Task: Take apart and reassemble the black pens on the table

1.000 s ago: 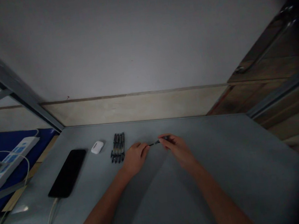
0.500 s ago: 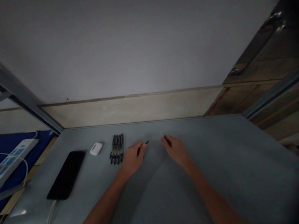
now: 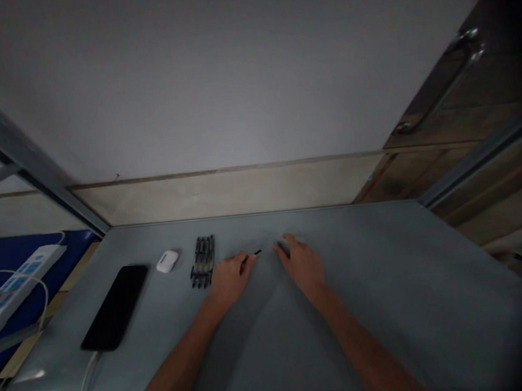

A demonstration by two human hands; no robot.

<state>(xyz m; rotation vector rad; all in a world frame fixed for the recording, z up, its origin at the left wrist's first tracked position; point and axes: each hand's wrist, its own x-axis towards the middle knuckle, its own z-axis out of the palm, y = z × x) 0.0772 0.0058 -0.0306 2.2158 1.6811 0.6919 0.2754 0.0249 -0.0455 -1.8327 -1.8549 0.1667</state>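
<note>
My left hand (image 3: 229,279) is closed around a slim dark pen (image 3: 257,252), whose thin end sticks out past the thumb to the right. Across a small gap, my right hand (image 3: 302,264) rests low over the table with thumb and forefinger apart. A small dark bit shows near those fingertips, too small to name, and I cannot tell whether they touch it. Just left of my left hand, several dark pens (image 3: 202,261) lie side by side in a neat row.
A white earbud case (image 3: 167,261) and a black phone (image 3: 115,307) with a pale cable (image 3: 84,385) lie on the left of the grey table (image 3: 394,306). A white power strip (image 3: 19,289) sits beyond its left edge. A wall stands behind.
My right hand has parted its fingers, and the dark piece it pinched no longer shows in its grip. It has shifted slightly left. My left hand still holds the pen.
</note>
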